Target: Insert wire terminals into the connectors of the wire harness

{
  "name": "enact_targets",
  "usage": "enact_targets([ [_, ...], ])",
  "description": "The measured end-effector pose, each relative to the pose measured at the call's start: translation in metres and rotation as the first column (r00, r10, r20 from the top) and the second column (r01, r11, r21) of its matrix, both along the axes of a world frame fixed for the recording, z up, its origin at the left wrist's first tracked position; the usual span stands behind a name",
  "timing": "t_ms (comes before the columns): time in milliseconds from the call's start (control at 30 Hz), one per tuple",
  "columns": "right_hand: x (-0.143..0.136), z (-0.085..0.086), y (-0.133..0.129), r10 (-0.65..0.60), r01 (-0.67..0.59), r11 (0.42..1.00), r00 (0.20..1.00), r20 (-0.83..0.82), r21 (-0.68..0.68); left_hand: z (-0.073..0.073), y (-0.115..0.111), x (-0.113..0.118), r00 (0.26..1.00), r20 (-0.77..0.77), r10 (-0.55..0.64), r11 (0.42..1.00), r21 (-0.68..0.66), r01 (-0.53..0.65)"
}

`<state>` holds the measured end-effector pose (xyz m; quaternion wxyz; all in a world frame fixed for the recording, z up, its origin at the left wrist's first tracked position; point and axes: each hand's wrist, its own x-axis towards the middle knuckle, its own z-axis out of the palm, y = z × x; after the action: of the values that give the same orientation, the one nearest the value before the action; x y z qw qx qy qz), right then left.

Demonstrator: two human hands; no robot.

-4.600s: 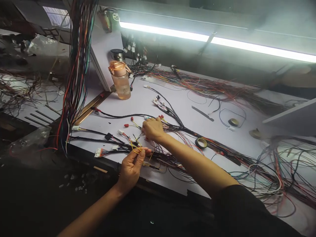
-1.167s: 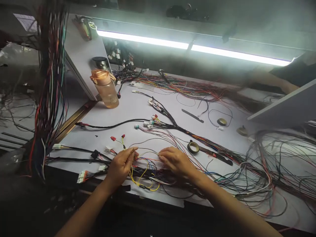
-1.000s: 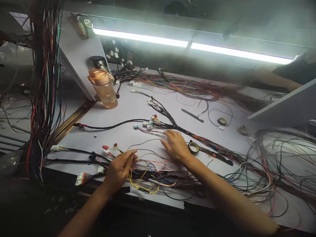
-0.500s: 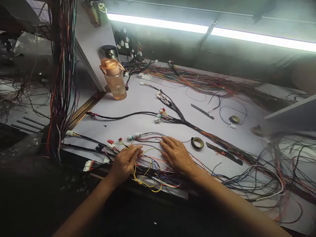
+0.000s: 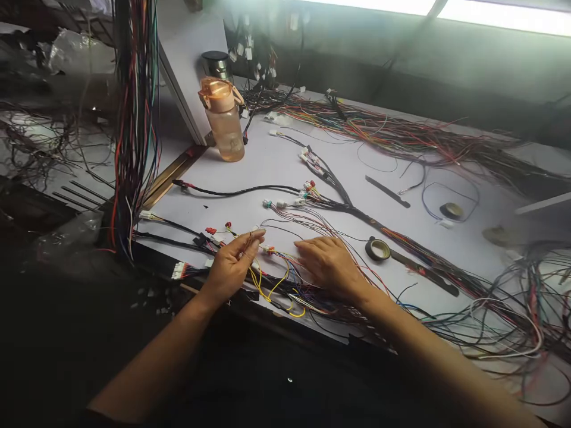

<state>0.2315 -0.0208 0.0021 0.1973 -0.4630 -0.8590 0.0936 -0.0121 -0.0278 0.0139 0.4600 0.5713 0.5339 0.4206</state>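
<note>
near the desk's (image 5: 236, 209) front edge, our left hand (image 5: 232, 264) is pinching thin wire (image 5: 251, 236); our right hand (image 5: 329, 266) is curling over the tangled wire bundle (image 5: 306, 292), its grip hidden; by tugging, we could be snagging it.

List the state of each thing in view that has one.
Left hand: closed on thin wires
Right hand: palm down, grip unclear
Branched black cable: laid out
Tape roll by right hand: lying flat
Orange-lidded bottle: upright, lid on
Wire bundle at left: hanging down
Light tube: lit
</note>
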Motion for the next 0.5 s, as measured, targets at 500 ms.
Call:
enact_targets([
  [500,0.011,0.016,-0.019,-0.095,0.17,0.962,0.941,0.325,-0.211,-0.022,-0.003,-0.002,0.82,-0.528,-0.223,0.845,0.314,0.432],
])
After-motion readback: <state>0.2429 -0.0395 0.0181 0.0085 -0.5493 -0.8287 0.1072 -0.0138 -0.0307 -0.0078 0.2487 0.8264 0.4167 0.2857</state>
